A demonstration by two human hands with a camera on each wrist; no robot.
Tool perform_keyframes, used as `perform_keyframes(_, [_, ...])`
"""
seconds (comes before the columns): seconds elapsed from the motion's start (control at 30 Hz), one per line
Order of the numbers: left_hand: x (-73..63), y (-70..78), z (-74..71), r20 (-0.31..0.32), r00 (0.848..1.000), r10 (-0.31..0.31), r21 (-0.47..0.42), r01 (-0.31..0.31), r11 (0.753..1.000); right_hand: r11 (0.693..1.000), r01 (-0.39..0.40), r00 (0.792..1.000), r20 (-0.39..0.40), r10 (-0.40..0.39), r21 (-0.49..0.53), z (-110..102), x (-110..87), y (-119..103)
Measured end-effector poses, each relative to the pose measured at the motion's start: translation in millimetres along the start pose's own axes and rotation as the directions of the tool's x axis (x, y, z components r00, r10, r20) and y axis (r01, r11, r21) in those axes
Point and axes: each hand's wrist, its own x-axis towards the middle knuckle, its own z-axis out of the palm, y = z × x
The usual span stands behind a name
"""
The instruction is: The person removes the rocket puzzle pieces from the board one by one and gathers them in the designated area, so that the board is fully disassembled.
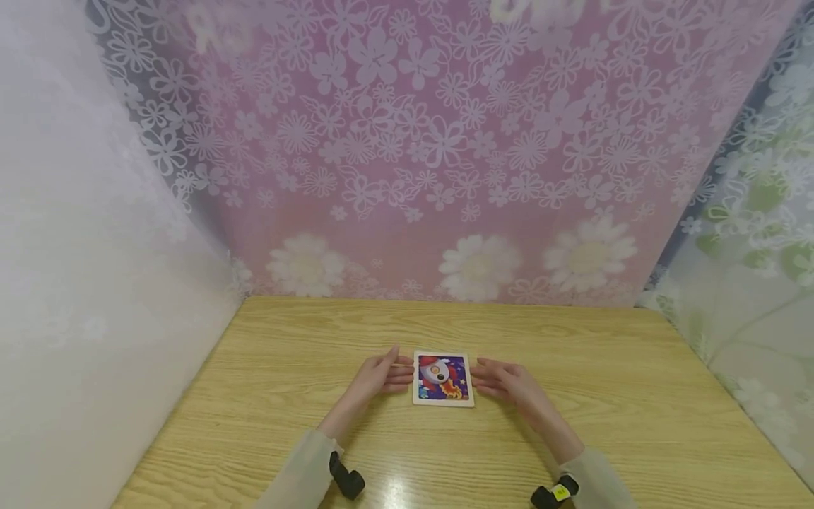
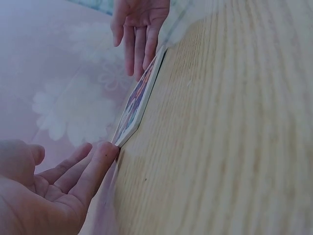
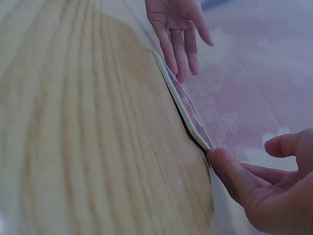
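Observation:
A square puzzle board (image 1: 443, 379) with a white border and a colourful rocket picture lies flat on the wooden table. At its left edge rests my left hand (image 1: 379, 375), fingers straight and fingertips at the border. My right hand (image 1: 510, 382) mirrors it on the right side, fingers extended towards the board. In the left wrist view the left fingers (image 2: 93, 171) meet the near corner of the board (image 2: 139, 100). The right wrist view has the right index finger (image 3: 230, 169) touching the near end of the board (image 3: 183, 105). Neither hand curls round it.
The wooden table (image 1: 439, 459) extends around the board. A pink flowered backdrop (image 1: 432, 177) rises behind its far edge, with a pale panel (image 1: 95, 283) on the left and a flowered one (image 1: 757, 283) on the right. Black straps (image 1: 346, 477) sit on both wrists.

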Motion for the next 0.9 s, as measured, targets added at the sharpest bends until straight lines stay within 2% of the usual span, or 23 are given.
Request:
perform_keyframes(0.33, [-10.3, 1.8, 2.0, 0.01, 1.0, -0.005, -0.004, 0.005, 1.0, 1.0, 0.012, 0.998, 0.054, -0.012, -0.007, 0, -9.6, 0])
perform_keyframes(0.57, [-16.8, 2.1, 3.6, 0.032, 0.999, -0.005, -0.007, 0.005, 1.0, 1.0, 0.013, 0.998, 0.054, -0.013, -0.013, -1, -14.5, 2])
perform_keyframes(0.9, [-22.7, 2.0, 4.7, 0.031, 0.999, -0.008, 0.018, 0.007, 1.0, 1.0, 0.003, 0.998, 0.065, -0.002, -0.01, 0, -19.9, 3])
